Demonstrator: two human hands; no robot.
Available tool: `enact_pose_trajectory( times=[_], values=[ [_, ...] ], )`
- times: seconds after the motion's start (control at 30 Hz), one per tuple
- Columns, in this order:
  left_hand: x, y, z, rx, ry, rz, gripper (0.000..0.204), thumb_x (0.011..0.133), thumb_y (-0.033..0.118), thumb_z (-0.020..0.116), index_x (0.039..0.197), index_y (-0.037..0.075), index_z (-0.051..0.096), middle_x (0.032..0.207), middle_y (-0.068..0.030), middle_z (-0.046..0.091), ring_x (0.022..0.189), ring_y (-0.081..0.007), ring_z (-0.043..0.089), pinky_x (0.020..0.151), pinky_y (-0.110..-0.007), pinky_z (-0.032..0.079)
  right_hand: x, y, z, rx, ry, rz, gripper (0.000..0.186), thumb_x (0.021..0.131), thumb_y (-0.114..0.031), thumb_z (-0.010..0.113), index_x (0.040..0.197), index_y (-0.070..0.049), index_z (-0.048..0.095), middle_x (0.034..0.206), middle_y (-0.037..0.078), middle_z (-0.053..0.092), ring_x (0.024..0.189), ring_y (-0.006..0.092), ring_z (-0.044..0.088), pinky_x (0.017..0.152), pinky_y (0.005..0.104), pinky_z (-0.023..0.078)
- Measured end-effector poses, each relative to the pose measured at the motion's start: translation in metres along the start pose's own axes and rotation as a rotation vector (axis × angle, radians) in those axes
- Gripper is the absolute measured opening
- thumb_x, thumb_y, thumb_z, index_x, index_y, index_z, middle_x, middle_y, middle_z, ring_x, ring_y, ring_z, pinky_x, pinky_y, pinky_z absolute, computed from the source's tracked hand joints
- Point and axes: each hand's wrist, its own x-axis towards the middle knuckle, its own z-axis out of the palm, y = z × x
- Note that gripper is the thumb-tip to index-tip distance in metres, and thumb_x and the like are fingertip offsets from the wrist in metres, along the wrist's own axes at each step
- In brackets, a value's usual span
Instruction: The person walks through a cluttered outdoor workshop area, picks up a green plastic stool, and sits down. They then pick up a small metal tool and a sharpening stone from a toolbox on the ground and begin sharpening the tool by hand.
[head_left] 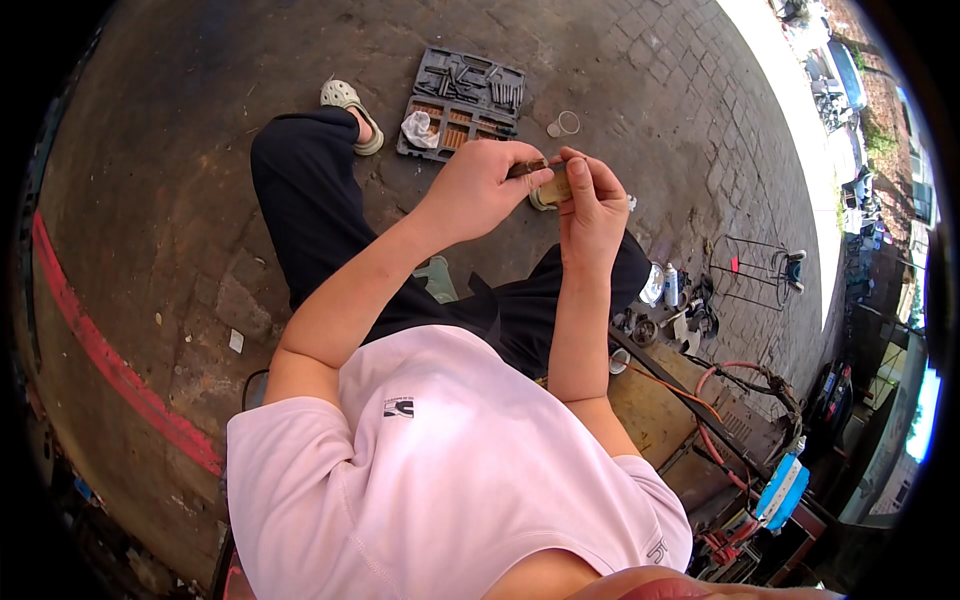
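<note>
Both hands are raised close together in front of my knees. My left hand (475, 188) is closed in a pinch on a short, dark brown, stick-like piece (527, 168), which points toward the other hand. My right hand (592, 210) grips a flat tan-yellow piece (556, 188) between thumb and fingers. The two pieces are close together; whether they touch I cannot tell. Beyond the hands, an open grey tool case (425, 108) lies on the ground, holding several dark metal bits in its upper half. A crumpled white cloth or tissue (419, 129) rests in its lower half.
A clear plastic cup (569, 123) is right of the case. To my right are a white spray-type bottle (671, 286), loose metal parts, a wire rack (757, 270), and a worn metal board (650, 405) with hoses (712, 376). A red line (120, 375) crosses the ground at left.
</note>
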Motion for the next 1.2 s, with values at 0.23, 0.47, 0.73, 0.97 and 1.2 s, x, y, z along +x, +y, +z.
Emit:
enact_pose_trajectory(
  times=[0.23,0.47,0.73,0.97,1.2],
  values=[
    [-0.003,-0.006,0.009,0.083,0.053,0.044,0.018,0.089,0.015,0.065,0.097,-0.001,0.066,0.068,-0.0106,0.060,0.055,-0.0151,0.048,0.054,-0.030,0.040,-0.005,-0.001,0.005,-0.217,0.087,-0.088,0.018,0.090,-0.014,0.070,0.097,0.002,0.071,0.087,0.004,0.071,0.076,0.0061,0.061,0.069,0.0200,0.047],
    [-0.005,-0.013,0.019,0.072,0.136,0.070,0.018,0.088,0.013,0.066,0.099,-0.001,0.066,0.071,-0.0114,0.064,0.055,-0.0149,0.052,0.055,-0.029,0.043,-0.007,0.008,0.005,-0.149,0.094,-0.100,0.019,0.091,-0.013,0.068,0.104,0.001,0.068,0.092,0.004,0.069,0.082,0.0057,0.060,0.073,0.0193,0.046],
    [-0.006,-0.010,0.026,0.030,0.240,0.011,0.020,0.089,0.014,0.066,0.104,0.000,0.067,0.072,-0.0078,0.065,0.058,-0.0097,0.052,0.055,-0.027,0.042,-0.007,0.011,0.019,0.236,0.098,0.011,0.020,0.091,-0.010,0.067,0.108,-0.004,0.059,0.098,0.002,0.064,0.088,0.0077,0.060,0.077,0.0215,0.047],
    [-0.011,-0.002,0.004,-0.233,-0.004,-0.132,0.018,0.091,0.010,0.061,0.106,-0.001,0.060,0.081,-0.0026,0.063,0.074,-0.0088,0.056,0.068,-0.024,0.045,-0.005,0.005,0.007,0.010,0.165,-0.056,0.015,0.090,-0.012,0.068,0.099,-0.004,0.059,0.091,0.003,0.066,0.083,0.0068,0.059,0.074,0.0208,0.045],
    [-0.008,-0.006,-0.016,-0.086,-0.021,0.053,0.016,0.090,0.005,0.062,0.104,-0.003,0.060,0.093,-0.0065,0.059,0.070,-0.0092,0.059,0.069,-0.024,0.050,-0.010,-0.010,0.011,-0.173,0.114,-0.143,0.015,0.090,-0.009,0.068,0.098,-0.001,0.058,0.089,0.003,0.065,0.080,0.0063,0.059,0.070,0.0194,0.045]
  ],
)
